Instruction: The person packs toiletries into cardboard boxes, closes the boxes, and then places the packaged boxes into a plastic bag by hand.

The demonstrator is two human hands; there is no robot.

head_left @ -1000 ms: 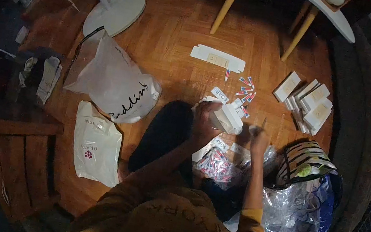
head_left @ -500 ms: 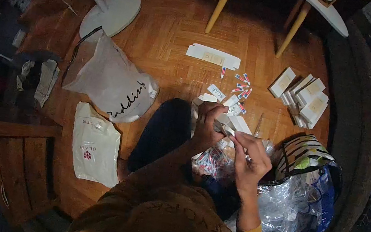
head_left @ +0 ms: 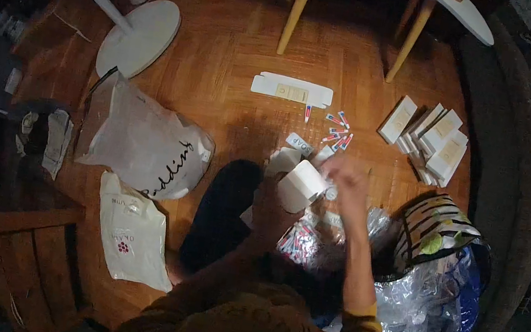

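Observation:
My left hand is wrapped round a small white box, tilted in front of my lap. Just right of the box, my right hand is blurred, and its fingertips and anything between them cannot be made out. A white card marked SOAP lies on the floor beyond the box. Several small red, white and blue tubes are scattered past my right hand. Nearer my lap sits a clear bag of similar tubes. A flattened white carton lies farther out.
White boxes are piled at the right. Below them stands a striped bag with clear plastic packets. At the left lie a translucent bag and a cream bag. A white stand base and wooden table legs stand beyond.
The box in my left hand has turned and tilted, showing a broad white side. My right hand has moved from the box's opening up and away. The view has shifted slightly.

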